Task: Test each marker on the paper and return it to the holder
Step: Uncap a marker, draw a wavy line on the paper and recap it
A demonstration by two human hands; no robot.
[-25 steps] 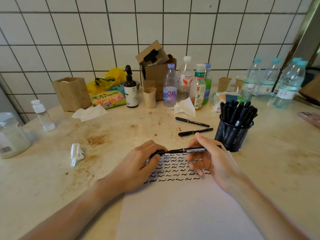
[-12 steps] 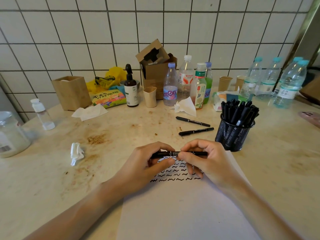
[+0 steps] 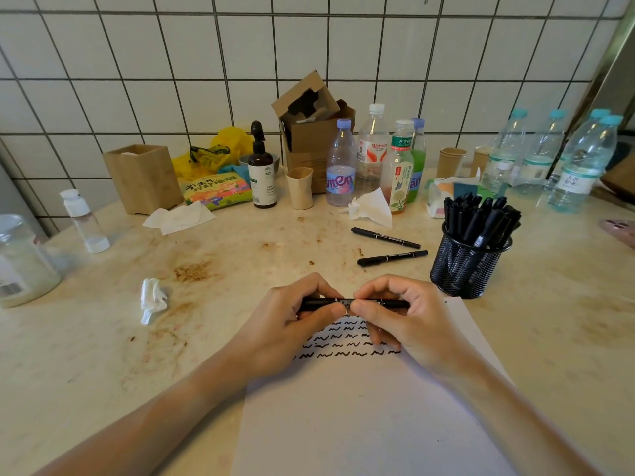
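Behind countertop (image 3: pixel 103 338) clutter, bottles read "Watsons" (image 3: pixel 371 149) and "amen" (image 3: pixel 340 166).

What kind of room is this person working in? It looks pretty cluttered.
Probably a kitchen or pantry counter used as a makeshift desk: a white tiled wall, a stained counter, and many water bottles crowded behind the mesh holder of markers.

surface: stained beige countertop (image 3: pixel 240 269) | on it: paper (image 3: pixel 360 424), mesh holder (image 3: pixel 464 266), two loose markers (image 3: pixel 391 258), bottles (image 3: pixel 340 166), crumpled tissue (image 3: pixel 153 298)
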